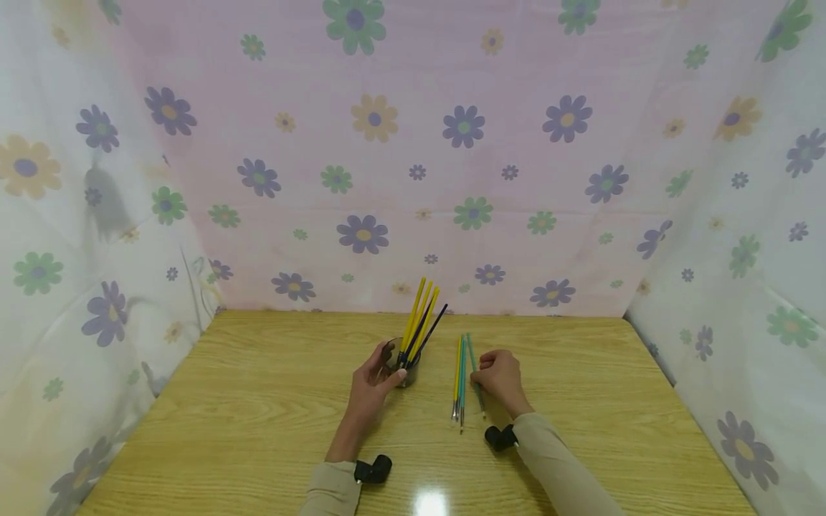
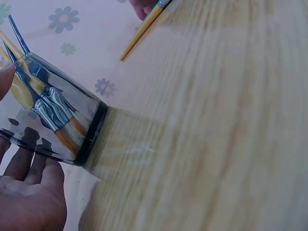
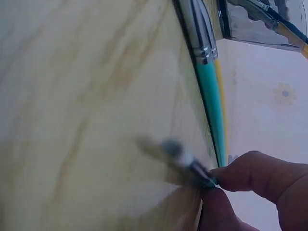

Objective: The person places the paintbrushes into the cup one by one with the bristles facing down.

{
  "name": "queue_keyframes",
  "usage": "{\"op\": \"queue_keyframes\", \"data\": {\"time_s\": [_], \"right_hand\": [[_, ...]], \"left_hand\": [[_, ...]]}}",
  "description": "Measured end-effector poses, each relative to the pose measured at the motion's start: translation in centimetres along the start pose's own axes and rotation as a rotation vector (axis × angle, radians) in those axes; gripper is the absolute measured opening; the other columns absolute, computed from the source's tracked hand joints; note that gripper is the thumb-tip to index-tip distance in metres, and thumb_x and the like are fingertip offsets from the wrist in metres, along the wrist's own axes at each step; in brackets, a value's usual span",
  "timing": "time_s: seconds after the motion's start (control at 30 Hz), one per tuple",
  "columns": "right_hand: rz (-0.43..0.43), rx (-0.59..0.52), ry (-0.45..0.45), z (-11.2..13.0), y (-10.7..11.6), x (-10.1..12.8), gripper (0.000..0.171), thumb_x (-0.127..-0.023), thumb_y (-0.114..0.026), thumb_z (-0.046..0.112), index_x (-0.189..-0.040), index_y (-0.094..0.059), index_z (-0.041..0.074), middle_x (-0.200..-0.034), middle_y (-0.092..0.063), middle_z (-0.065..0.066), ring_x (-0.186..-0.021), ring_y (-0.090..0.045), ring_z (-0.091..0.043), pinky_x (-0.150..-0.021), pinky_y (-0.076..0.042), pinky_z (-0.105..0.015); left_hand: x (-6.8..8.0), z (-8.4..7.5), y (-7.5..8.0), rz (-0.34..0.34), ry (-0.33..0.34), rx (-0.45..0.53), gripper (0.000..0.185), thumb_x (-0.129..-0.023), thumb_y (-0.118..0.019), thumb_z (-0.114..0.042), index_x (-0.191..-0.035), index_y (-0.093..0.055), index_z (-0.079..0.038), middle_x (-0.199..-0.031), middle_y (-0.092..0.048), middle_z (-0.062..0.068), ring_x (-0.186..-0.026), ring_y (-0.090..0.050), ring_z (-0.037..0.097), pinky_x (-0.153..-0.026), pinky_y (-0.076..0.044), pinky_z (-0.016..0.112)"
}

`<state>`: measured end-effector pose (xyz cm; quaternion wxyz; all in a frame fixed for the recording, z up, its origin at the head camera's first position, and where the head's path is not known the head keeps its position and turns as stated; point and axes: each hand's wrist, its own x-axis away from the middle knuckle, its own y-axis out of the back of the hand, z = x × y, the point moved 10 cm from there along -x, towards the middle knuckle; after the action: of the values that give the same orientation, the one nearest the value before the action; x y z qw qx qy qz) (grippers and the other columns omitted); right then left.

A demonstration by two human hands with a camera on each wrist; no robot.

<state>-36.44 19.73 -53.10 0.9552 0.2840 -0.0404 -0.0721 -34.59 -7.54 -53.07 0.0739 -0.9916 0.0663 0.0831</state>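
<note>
My left hand point(image 1: 369, 393) grips a clear glass point(image 2: 72, 86) with a dark base rim. Several paintbrushes point(image 1: 422, 315) with yellow and dark blue handles lean in it, bristles down, as the left wrist view shows. To the right, my right hand point(image 1: 505, 380) pinches a thin teal paintbrush point(image 1: 472, 351) between thumb and finger; its blurred bristle end point(image 3: 173, 149) is close above the tabletop. Just left of that hand, a teal paintbrush point(image 1: 462, 373) and a yellow paintbrush point(image 1: 458, 362) lie side by side, bristles toward me.
The wooden table point(image 1: 258, 401) spreads around both hands. A flowered cloth point(image 1: 419, 143) hangs behind it and along both sides. Small black cameras point(image 1: 374, 469) are strapped to both wrists, over beige sleeves point(image 1: 561, 459).
</note>
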Motion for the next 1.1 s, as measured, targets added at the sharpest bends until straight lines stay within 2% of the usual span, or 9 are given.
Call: {"op": "queue_keyframes", "data": {"time_s": [0.27, 0.47, 0.7, 0.87, 0.97, 1.1], "right_hand": [[0.045, 0.024, -0.039, 0.1, -0.1, -0.6, 0.034, -0.079, -0.076, 0.003, -0.110, -0.072, -0.010, -0.099, -0.072, -0.019, -0.088, -0.069, -0.028, -0.076, -0.061, -0.039], [0.087, -0.042, -0.097, -0.7, -0.1, -1.1, 0.030, -0.082, -0.076, 0.006, -0.108, -0.073, -0.008, -0.103, -0.072, -0.021, -0.087, -0.068, -0.026, -0.073, -0.060, -0.035], [0.131, -0.227, -0.170, -1.4, 0.0, -0.9, 0.037, -0.086, -0.071, 0.005, -0.120, -0.067, -0.010, -0.114, -0.066, -0.025, -0.089, -0.069, -0.024, -0.075, -0.061, -0.035], [0.140, -0.384, -0.210, -1.8, -0.3, -0.8, 0.044, -0.086, -0.068, -0.002, -0.127, -0.060, -0.013, -0.110, -0.067, -0.022, -0.079, -0.070, -0.018, -0.074, -0.064, -0.035], [0.126, -0.439, -0.203, -1.7, -0.3, -0.7, 0.046, -0.086, -0.068, -0.004, -0.130, -0.059, -0.012, -0.110, -0.067, -0.019, -0.079, -0.069, -0.015, -0.075, -0.064, -0.033], [0.104, -0.530, -0.147, -1.0, -0.4, -0.2, 0.047, -0.089, -0.066, -0.005, -0.134, -0.057, -0.012, -0.114, -0.064, -0.019, -0.084, -0.068, -0.015, -0.077, -0.063, -0.031]], "left_hand": [[0.0, -0.1, -0.1, 0.011, -0.008, 0.007, 0.075, -0.095, -0.070, -0.002, -0.159, -0.030, 0.001, -0.162, -0.035, 0.019, -0.153, -0.026, 0.031, -0.123, -0.023, 0.042], [-0.1, 0.0, -0.1, 0.009, -0.004, 0.003, 0.076, -0.095, -0.070, -0.002, -0.159, -0.029, 0.001, -0.162, -0.034, 0.021, -0.153, -0.025, 0.032, -0.122, -0.023, 0.042], [-0.1, 0.0, 0.0, 0.001, 0.007, 0.000, 0.076, -0.095, -0.070, -0.003, -0.159, -0.029, 0.001, -0.162, -0.034, 0.020, -0.153, -0.025, 0.032, -0.123, -0.022, 0.043], [-0.2, 0.0, 0.1, -0.009, 0.010, -0.001, 0.077, -0.094, -0.071, -0.003, -0.159, -0.030, 0.000, -0.162, -0.035, 0.020, -0.153, -0.026, 0.031, -0.123, -0.023, 0.042], [-0.2, -0.2, 0.0, -0.008, 0.000, -0.008, 0.077, -0.094, -0.071, -0.002, -0.159, -0.029, 0.002, -0.161, -0.035, 0.022, -0.153, -0.025, 0.032, -0.123, -0.023, 0.042], [-0.2, -0.2, 0.0, -0.007, -0.003, -0.012, 0.076, -0.095, -0.070, -0.001, -0.158, -0.029, 0.003, -0.161, -0.035, 0.023, -0.153, -0.024, 0.033, -0.122, -0.023, 0.042]]}}
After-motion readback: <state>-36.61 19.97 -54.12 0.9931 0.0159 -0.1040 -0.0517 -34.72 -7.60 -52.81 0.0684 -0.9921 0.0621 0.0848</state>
